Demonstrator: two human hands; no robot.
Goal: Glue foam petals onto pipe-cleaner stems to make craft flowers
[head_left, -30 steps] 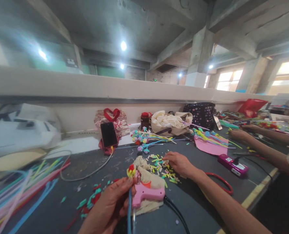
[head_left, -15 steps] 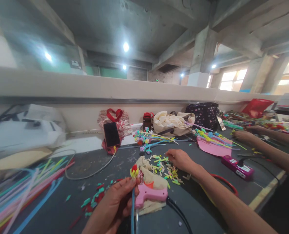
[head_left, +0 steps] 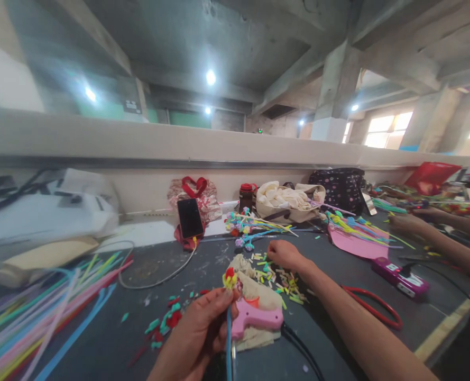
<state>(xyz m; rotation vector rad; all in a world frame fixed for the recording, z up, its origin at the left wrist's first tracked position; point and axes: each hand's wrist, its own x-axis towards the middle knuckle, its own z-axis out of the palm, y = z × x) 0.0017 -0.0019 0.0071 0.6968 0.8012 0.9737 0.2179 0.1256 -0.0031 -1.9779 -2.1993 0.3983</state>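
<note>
My left hand (head_left: 203,323) is closed on a blue pipe-cleaner stem (head_left: 229,338), pinched just below its small yellow and red flower head (head_left: 230,278). Beside that hand, a pink glue gun (head_left: 258,315) lies on a beige cloth (head_left: 254,338), its cable running toward the front. My right hand (head_left: 285,255) is at the left edge of a pile of short cut pipe-cleaner pieces (head_left: 292,288), mostly yellow, green and cream. Its fingers are curled together and pointing down; whatever they hold is hidden.
Long coloured pipe cleaners (head_left: 48,317) lie left, and red and teal bits (head_left: 167,317) near my left hand. Finished flower stems (head_left: 254,227), a charging phone (head_left: 190,218), a bottle (head_left: 246,197) and bags stand behind. A purple power strip (head_left: 400,278) and another person's hands (head_left: 403,225) are right.
My right hand has shifted left across the pile, its fingers more curled. My left hand keeps hold of the flower stem. The whole view has slid slightly as the camera turned left.
</note>
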